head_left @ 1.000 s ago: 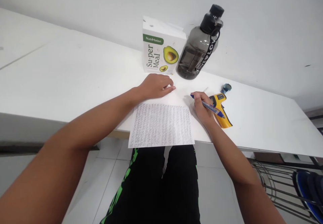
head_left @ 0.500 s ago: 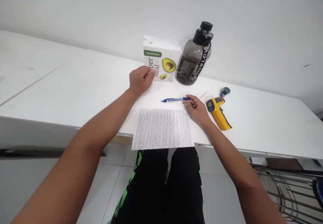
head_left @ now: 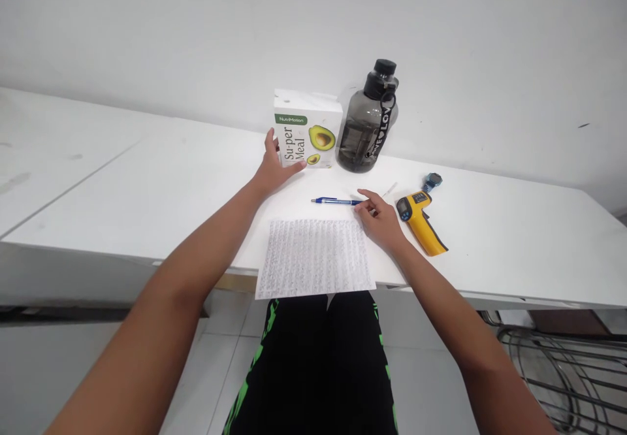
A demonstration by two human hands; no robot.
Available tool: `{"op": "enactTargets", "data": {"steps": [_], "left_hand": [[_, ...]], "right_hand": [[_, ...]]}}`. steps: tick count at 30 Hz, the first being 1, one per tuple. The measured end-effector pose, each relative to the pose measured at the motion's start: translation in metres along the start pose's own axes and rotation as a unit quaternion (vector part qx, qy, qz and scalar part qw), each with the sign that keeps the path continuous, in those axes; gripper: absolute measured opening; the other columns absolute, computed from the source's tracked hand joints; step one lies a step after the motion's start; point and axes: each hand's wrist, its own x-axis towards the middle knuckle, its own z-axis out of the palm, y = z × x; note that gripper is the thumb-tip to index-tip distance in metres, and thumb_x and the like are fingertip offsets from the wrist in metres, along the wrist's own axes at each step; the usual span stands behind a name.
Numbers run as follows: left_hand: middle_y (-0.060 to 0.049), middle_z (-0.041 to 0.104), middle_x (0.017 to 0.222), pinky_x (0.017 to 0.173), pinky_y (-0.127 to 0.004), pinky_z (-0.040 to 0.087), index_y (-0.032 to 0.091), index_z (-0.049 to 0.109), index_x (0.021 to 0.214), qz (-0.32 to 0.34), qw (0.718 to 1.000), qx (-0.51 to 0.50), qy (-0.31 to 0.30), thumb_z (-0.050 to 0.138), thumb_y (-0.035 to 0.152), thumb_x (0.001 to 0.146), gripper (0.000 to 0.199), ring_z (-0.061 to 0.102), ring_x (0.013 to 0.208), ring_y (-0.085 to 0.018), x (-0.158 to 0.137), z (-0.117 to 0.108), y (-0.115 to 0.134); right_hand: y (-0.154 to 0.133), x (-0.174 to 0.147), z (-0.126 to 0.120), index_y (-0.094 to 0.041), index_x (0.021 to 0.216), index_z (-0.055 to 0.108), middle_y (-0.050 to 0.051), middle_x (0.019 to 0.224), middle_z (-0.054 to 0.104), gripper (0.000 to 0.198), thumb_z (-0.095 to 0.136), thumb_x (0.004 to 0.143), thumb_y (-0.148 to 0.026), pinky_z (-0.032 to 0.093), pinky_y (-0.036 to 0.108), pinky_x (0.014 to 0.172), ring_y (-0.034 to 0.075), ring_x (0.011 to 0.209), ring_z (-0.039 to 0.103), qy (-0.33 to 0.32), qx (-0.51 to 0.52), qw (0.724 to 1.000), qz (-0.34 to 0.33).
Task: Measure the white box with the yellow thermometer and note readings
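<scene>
A white box with avocado pictures (head_left: 321, 115) stands upright near the wall. My left hand (head_left: 277, 170) is at its lower left corner, thumb across the front and fingers at the left side, gripping it. A blue pen (head_left: 336, 201) lies level above the printed sheet, its right end between the thumb and index finger of my right hand (head_left: 379, 219). The other fingers of that hand are curled. The sheet of paper (head_left: 316, 258), covered in small print, overhangs the table's front edge.
Right of the box stands a large grey bottle (head_left: 360, 138) with liquid inside. A yellow infrared thermometer (head_left: 425, 226) and a blue watch (head_left: 431, 181) lie to the right on the white table (head_left: 514, 239). A wire rack (head_left: 568, 370) is below right.
My left hand has unfolded from a curled shape and now wraps the box's lower left corner. My right hand stays at the pen's end. The view has shifted slightly.
</scene>
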Motion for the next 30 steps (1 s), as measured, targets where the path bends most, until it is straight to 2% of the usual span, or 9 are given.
{"op": "enactTargets", "data": {"steps": [5,9,14,18,21,22,24,27,30], "left_hand": [[-0.016,0.040,0.149,0.109,-0.048,0.042,0.031,0.017,0.151,0.001,1.000,-0.005,-0.028,0.079,0.049,0.072,0.102,0.042,0.138,-0.032,-0.005,0.005,0.015],[-0.017,0.044,0.142,0.107,-0.052,0.044,0.031,0.009,0.153,-0.035,0.998,0.028,0.040,0.078,0.046,0.073,0.108,0.045,0.135,-0.034,-0.007,0.012,0.015],[-0.016,0.046,0.134,0.109,-0.058,0.039,0.029,0.004,0.155,-0.052,0.991,0.063,0.103,0.087,0.042,0.060,0.127,0.038,0.137,-0.039,0.001,0.011,0.001],[-0.015,0.046,0.136,0.107,-0.056,0.042,0.035,0.006,0.153,-0.031,0.998,0.004,0.052,0.088,0.041,0.057,0.127,0.041,0.136,-0.039,0.010,0.009,-0.002],[-0.015,0.050,0.132,0.102,-0.057,0.046,0.035,0.017,0.149,-0.052,0.998,-0.029,0.032,0.088,0.040,0.058,0.116,0.052,0.125,-0.037,0.011,0.008,0.006],[-0.015,0.050,0.131,0.101,-0.058,0.047,0.033,0.024,0.146,-0.060,0.997,-0.023,0.030,0.088,0.040,0.057,0.110,0.053,0.124,-0.037,0.010,0.008,0.010],[-0.016,0.051,0.131,0.100,-0.059,0.047,0.027,0.038,0.135,-0.068,0.997,0.003,0.030,0.088,0.041,0.055,0.096,0.052,0.123,-0.038,0.008,0.007,0.016],[-0.016,0.051,0.129,0.099,-0.059,0.049,0.020,0.044,0.121,-0.073,0.996,0.019,0.036,0.088,0.043,0.056,0.081,0.050,0.124,-0.037,0.006,0.008,0.021],[-0.015,0.053,0.126,0.094,-0.058,0.053,0.022,0.039,0.120,-0.071,0.997,-0.022,0.008,0.086,0.040,0.061,0.077,0.053,0.121,-0.036,0.006,0.008,0.016]], "right_hand": [[0.001,-0.001,0.000,-0.018,0.126,0.063,-0.001,0.081,0.067,0.043,0.057,0.086,-0.036,0.045,0.026,0.066,0.012,0.064,0.054,0.002,-0.001,1.000,-0.015],[0.001,0.000,-0.001,-0.018,0.126,0.062,-0.001,0.080,0.066,0.044,0.057,0.087,-0.037,0.046,0.027,0.067,0.012,0.066,0.055,0.000,-0.010,1.000,-0.017],[0.000,0.001,0.001,-0.018,0.126,0.062,-0.001,0.080,0.066,0.044,0.056,0.087,-0.037,0.046,0.027,0.068,0.013,0.068,0.056,0.001,-0.021,1.000,-0.006],[-0.003,-0.001,-0.003,-0.019,0.124,0.063,0.003,0.088,0.068,0.040,0.051,0.090,-0.037,0.047,0.029,0.071,0.015,0.072,0.058,0.016,-0.065,0.996,-0.051],[-0.012,-0.009,-0.020,-0.018,0.117,0.067,0.010,0.092,0.068,0.037,0.047,0.092,-0.036,0.045,0.038,0.084,0.023,0.086,0.061,0.068,-0.218,0.968,-0.104],[-0.015,-0.013,-0.029,-0.017,0.117,0.067,0.012,0.093,0.067,0.038,0.046,0.093,-0.037,0.043,0.041,0.087,0.026,0.091,0.061,0.095,-0.287,0.949,-0.090],[-0.019,-0.021,-0.046,-0.015,0.125,0.063,0.017,0.105,0.064,0.045,0.047,0.092,-0.041,0.040,0.047,0.089,0.033,0.102,0.058,0.140,-0.412,0.901,-0.005],[-0.015,-0.028,-0.067,-0.012,0.139,0.050,0.023,0.120,0.058,0.064,0.051,0.089,-0.053,0.039,0.052,0.089,0.040,0.112,0.054,0.112,-0.521,0.837,0.126],[-0.005,-0.030,-0.076,-0.010,0.149,0.035,0.025,0.125,0.056,0.082,0.046,0.089,-0.064,0.043,0.046,0.084,0.039,0.113,0.056,0.046,-0.500,0.838,0.215]]}}
